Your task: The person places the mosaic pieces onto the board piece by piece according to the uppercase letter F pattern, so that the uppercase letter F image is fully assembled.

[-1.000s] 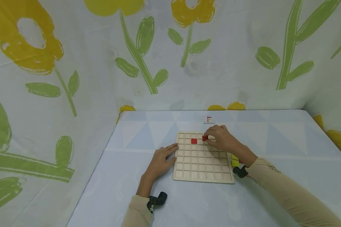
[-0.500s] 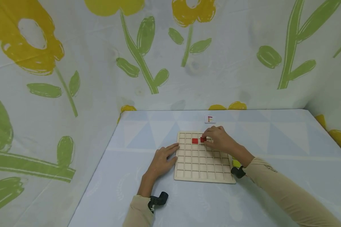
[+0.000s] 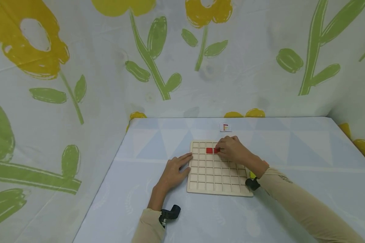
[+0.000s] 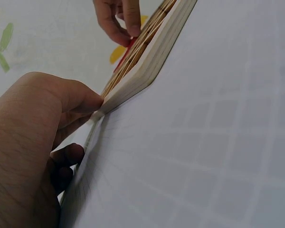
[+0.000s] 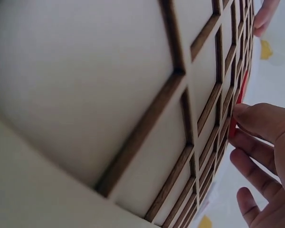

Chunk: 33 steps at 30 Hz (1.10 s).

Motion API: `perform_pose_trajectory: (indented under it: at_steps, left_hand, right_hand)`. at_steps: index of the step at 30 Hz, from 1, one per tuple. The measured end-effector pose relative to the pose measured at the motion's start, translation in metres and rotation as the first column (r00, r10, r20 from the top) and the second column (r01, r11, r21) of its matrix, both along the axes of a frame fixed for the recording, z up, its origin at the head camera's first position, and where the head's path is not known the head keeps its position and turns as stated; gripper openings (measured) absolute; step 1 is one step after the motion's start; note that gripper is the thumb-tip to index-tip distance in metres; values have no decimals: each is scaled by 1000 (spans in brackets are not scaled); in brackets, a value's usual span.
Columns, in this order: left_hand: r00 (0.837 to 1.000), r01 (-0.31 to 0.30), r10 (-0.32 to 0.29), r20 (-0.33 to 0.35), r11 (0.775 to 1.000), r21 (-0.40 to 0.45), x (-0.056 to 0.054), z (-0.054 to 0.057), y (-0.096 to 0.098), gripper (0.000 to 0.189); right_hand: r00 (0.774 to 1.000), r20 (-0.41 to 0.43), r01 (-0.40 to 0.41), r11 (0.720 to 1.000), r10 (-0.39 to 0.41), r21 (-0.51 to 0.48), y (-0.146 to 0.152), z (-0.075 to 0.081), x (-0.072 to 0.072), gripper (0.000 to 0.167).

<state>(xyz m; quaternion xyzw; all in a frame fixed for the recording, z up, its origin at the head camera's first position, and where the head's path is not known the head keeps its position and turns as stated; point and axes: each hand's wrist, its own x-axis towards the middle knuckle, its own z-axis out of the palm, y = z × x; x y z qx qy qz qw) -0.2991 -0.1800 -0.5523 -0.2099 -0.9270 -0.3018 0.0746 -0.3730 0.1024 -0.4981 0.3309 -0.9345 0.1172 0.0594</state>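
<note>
A square wooden grid board [image 3: 205, 170] lies on the table. One red square tile [image 3: 209, 150] sits in a cell of its second row from the far edge. Just right of it, a second red tile [image 3: 216, 151] is pinched between thumb and finger of my right hand [image 3: 233, 150], down at the grid. The right wrist view shows this pinched tile [image 5: 232, 128] edge-on, the other fingers spread loosely. My left hand [image 3: 173, 171] rests beside the board's left edge, fingers mostly straight. Its thumb touches the corner of the board [image 4: 133, 84] in the left wrist view.
A small card [image 3: 225, 127] with a coloured grid pattern lies beyond the board. Yellow pieces [image 3: 252, 175] sit at the board's right edge, partly hidden under my right wrist. A flower-printed cloth [image 3: 231, 74] stands behind the table [image 3: 134, 148].
My right hand has moved slightly left and down with the red tile, bringing it close beside the other one. The left hand stays at the board's edge.
</note>
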Motion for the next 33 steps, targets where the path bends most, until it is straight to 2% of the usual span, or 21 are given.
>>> perform_pose_trajectory:
  at_steps: [7, 13, 17, 22, 25, 33]
  left_hand:
    - [1000, -4, 4, 22, 1000, 2, -1, 0, 1, 47]
    - [999, -16, 16, 34, 1000, -12, -2, -1, 1, 48]
    - [999, -20, 20, 44, 1000, -13, -1, -1, 2, 48]
    - [999, -16, 17, 50, 1000, -11, 0, 1, 0, 48]
    - [999, -17, 17, 49, 1000, -11, 0, 3, -1, 48]
    - [999, -4, 4, 54, 1000, 0, 0, 1, 0, 48]
  right_hand:
    - [1000, 2, -16, 999, 16, 36, 1, 3, 1, 18]
    - [996, -54, -70, 998, 70, 2, 4, 0, 2, 16]
    - [996, -44, -78, 997, 78, -10, 5, 0, 2, 18]
    - [998, 2, -58, 998, 58, -28, 6, 9, 7, 19]
    - [998, 50, -19, 999, 22, -50, 10, 15, 10, 20]
    - [994, 104, 48, 994, -38, -99, 30, 20, 22, 20]
